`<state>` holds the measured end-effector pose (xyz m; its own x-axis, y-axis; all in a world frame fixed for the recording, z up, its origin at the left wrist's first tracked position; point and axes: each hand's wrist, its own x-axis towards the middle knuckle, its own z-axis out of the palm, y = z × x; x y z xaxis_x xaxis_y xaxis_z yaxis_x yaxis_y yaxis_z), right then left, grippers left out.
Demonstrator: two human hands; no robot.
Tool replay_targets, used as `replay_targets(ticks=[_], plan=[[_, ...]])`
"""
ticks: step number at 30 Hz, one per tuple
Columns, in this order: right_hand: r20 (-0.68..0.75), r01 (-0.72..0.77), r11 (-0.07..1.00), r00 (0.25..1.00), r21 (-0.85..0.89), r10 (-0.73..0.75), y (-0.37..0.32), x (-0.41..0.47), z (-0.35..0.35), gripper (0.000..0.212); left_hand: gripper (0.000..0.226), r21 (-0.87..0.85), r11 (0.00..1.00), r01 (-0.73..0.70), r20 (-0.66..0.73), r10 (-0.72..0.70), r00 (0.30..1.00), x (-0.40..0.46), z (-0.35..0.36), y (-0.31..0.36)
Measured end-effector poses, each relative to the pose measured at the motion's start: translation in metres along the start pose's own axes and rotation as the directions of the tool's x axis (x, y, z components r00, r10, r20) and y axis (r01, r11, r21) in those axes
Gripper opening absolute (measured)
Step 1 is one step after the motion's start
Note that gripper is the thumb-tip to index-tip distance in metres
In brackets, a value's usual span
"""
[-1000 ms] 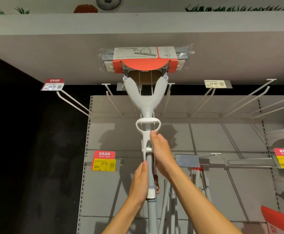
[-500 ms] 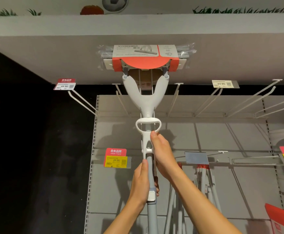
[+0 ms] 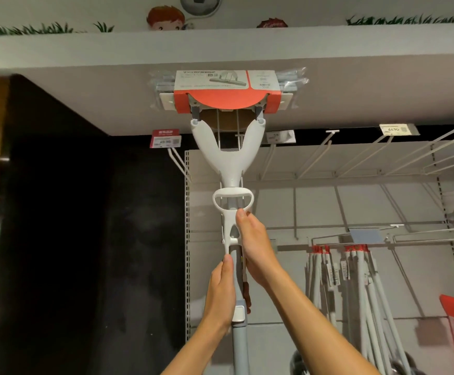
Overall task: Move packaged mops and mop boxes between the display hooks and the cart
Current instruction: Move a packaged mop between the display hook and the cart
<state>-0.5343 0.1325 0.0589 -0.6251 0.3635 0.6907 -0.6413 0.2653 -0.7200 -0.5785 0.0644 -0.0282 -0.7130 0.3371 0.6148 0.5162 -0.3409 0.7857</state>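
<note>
- Since a second ago our view has swung left and tipped up a little: the price tags and white display hooks (image 3: pixel 398 155) now sit further right in the picture, more of the painted wall strip above shows, and the hanging mops (image 3: pixel 355 288) at lower right have come into view. Our grip on the handle looks unchanged.
- We hold the packaged mop (image 3: pixel 227 147) upright, head uppermost. Its head, wrapped in clear film with a red and white card sleeve (image 3: pixel 225 89), is up against the grey underside of the top shelf (image 3: pixel 85 85), above the hook row.
- Our right hand (image 3: pixel 252 244) is curled round the white wringer lever just under its loop, thumb pointing up. Our left hand (image 3: pixel 220 293) wraps the grey shaft lower down, thumb lying along it. Both hands are closed on the mop.
- We judge it light but top-heavy: a long stiff pole with a wide head that wants to swing. The smooth shaft could slide through our palms.
- Two hands set apart on the shaft give the best control. The lever is a moving part, so the fixed pole is the safer hold.
- Whether the head has caught a hook, we cannot tell.
</note>
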Motion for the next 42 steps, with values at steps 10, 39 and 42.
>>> replay_targets(ticks=[10, 39, 42], plan=[[0.032, -0.007, 0.997, 0.999, -0.073, 0.009, 0.013, 0.016, 0.049, 0.036, 0.08, 0.026, 0.994, 0.106, -0.03, -0.105, 0.994, 0.011, -0.045, 0.005], [0.0, 0.04, 0.999, 0.999, -0.013, -0.04, 0.066, 0.115, 0.048, 0.037, 0.068, 0.049, 0.995, 0.09, -0.042, -0.088, 0.995, 0.115, -0.04, -0.03], [-0.015, 0.031, 0.999, 0.999, -0.015, -0.031, 0.064, 0.117, 0.051, 0.038, 0.074, 0.046, 0.993, 0.105, -0.042, -0.103, 0.994, 0.119, -0.042, -0.03]])
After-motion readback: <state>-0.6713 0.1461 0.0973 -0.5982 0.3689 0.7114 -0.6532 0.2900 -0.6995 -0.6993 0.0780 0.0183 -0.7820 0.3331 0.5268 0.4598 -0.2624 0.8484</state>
